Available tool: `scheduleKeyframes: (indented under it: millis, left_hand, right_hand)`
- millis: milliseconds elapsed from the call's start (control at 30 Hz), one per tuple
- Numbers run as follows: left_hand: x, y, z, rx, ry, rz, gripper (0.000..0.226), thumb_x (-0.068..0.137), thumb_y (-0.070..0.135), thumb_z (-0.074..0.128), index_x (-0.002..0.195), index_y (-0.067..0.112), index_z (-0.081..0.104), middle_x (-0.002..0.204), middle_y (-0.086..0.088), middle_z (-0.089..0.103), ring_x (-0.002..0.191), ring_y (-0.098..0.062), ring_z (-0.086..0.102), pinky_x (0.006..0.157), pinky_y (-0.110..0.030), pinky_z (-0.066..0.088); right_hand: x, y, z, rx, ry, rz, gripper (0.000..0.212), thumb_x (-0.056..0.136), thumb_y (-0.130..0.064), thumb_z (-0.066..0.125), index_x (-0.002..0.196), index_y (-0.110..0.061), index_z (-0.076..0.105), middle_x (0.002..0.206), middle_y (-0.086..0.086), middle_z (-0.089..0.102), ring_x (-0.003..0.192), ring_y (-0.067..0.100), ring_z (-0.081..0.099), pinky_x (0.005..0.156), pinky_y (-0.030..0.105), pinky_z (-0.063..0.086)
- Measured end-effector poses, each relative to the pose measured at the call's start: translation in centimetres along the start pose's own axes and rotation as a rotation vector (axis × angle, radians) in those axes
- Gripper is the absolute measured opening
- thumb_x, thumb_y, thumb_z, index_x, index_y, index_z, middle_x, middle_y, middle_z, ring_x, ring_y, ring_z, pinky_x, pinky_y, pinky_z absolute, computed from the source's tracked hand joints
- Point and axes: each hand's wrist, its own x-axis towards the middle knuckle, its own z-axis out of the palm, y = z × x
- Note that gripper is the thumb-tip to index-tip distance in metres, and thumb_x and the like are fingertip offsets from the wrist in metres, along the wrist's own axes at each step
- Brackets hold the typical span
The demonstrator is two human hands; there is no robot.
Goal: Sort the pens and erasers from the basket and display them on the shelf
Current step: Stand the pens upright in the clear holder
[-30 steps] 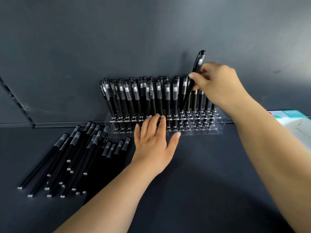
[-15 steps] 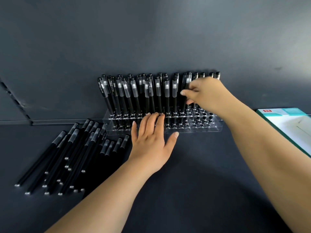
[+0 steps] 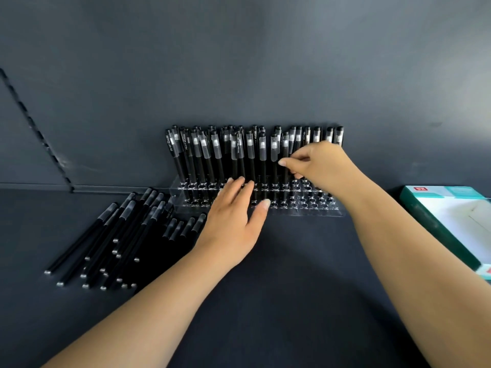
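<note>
Black pens (image 3: 249,155) stand upright in a clear acrylic holder (image 3: 305,208) against the shelf's back wall. The right hand (image 3: 322,166) pinches one standing pen's barrel; the left hand (image 3: 233,221), fingers straight, presses the holder's front. More pens (image 3: 111,240) lie loose at left.

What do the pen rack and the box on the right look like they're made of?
The pen rack looks like clear acrylic or similar hard plastic: see-through, with glossy edges. The box seems to be printed cardboard, teal outside and white inside, though it is partly cut off.
</note>
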Motion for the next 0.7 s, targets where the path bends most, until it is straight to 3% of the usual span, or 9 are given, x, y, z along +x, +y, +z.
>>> scheduleKeyframes:
  millis: [67, 133, 200, 267, 333, 533, 633, 700]
  left_hand:
    - [-0.7, 0.1, -1.9, -0.112, 0.077, -0.022, 0.049, 0.097, 0.04, 0.034, 0.142, 0.022, 0.033, 0.147, 0.011, 0.031, 0.136, -0.003, 0.022, 0.102, -0.011, 0.016]
    - [-1.6, -0.3, -4.2, -0.265, 0.12, -0.077, 0.035, 0.095, 0.036, 0.041, 0.126, 0.025, 0.054, 0.123, 0.017, 0.055, 0.112, 0.003, 0.049, 0.086, -0.002, 0.031]
    - [-2.5, -1.6, -6.4, -0.4, 0.16, -0.129, 0.022, 0.093, 0.033, 0.046, 0.101, 0.027, 0.065, 0.094, 0.017, 0.066, 0.087, 0.004, 0.06, 0.08, -0.009, 0.043]
    - [-3.4, -3.7, -8.7, -0.461, 0.199, -0.191, 0.018, 0.092, 0.029, 0.049, 0.083, 0.028, 0.065, 0.079, 0.011, 0.068, 0.077, -0.002, 0.063, 0.079, -0.022, 0.049]
    - [-4.3, -5.9, -10.8, -0.478, 0.217, -0.264, 0.019, 0.092, 0.027, 0.051, 0.08, 0.025, 0.064, 0.078, 0.006, 0.067, 0.078, -0.008, 0.063, 0.077, -0.024, 0.05]
    - [-5.2, -14.4, -15.7, -0.271, 0.121, -0.378, 0.015, 0.09, 0.033, 0.054, 0.078, 0.027, 0.06, 0.084, 0.009, 0.064, 0.087, -0.013, 0.059, 0.089, -0.035, 0.047]
    - [-4.4, -17.5, -16.2, -0.164, 0.023, -0.396, 0.02, 0.09, 0.037, 0.054, 0.084, 0.019, 0.062, 0.089, 0.005, 0.06, 0.092, -0.015, 0.053, 0.081, -0.028, 0.04]
    - [-3.8, -18.9, -15.8, -0.095, -0.109, -0.437, 0.031, 0.088, 0.046, 0.052, 0.092, 0.016, 0.062, 0.094, -0.001, 0.055, 0.091, -0.018, 0.05, 0.073, -0.027, 0.036]
  right_hand:
    - [-0.6, -0.5, -0.7, 0.048, 0.065, 0.004, 0.028, 0.087, -0.036, 0.058, 0.079, -0.012, 0.068, 0.082, 0.012, 0.07, 0.068, 0.014, 0.064, 0.063, 0.023, 0.048]
    - [-1.6, -1.9, -1.4, 0.117, 0.142, -0.02, 0.027, 0.087, -0.033, 0.058, 0.077, -0.01, 0.068, 0.081, 0.013, 0.07, 0.078, 0.028, 0.065, 0.074, 0.031, 0.052]
    - [-2.9, -4.4, -1.4, 0.198, 0.156, -0.084, 0.027, 0.087, -0.032, 0.058, 0.076, -0.01, 0.069, 0.077, 0.012, 0.07, 0.073, 0.026, 0.065, 0.072, 0.028, 0.051]
    - [-4.6, -7.1, -0.5, 0.201, 0.116, -0.154, 0.026, 0.087, -0.033, 0.059, 0.076, -0.011, 0.07, 0.07, 0.005, 0.068, 0.056, 0.01, 0.057, 0.059, 0.019, 0.044]
    - [-6.0, -9.3, 1.1, 0.165, 0.07, -0.208, 0.026, 0.087, -0.034, 0.059, 0.08, -0.012, 0.072, 0.07, 0.003, 0.067, 0.05, 0.006, 0.047, 0.053, 0.017, 0.04]
    - [-7.7, -14.6, 8.5, -0.052, -0.104, -0.225, 0.028, 0.09, -0.038, 0.053, 0.09, -0.016, 0.07, 0.084, -0.002, 0.068, 0.074, 0.012, 0.059, 0.07, 0.024, 0.046]
    - [-7.8, -16.8, 11.9, -0.108, -0.142, -0.23, 0.029, 0.09, -0.04, 0.051, 0.098, -0.017, 0.067, 0.097, -0.002, 0.065, 0.09, 0.013, 0.058, 0.081, 0.028, 0.046]
    - [-7.9, -18.0, 13.7, -0.103, -0.172, -0.245, 0.035, 0.09, -0.041, 0.052, 0.114, -0.019, 0.061, 0.116, -0.004, 0.06, 0.111, 0.012, 0.05, 0.095, 0.027, 0.039]
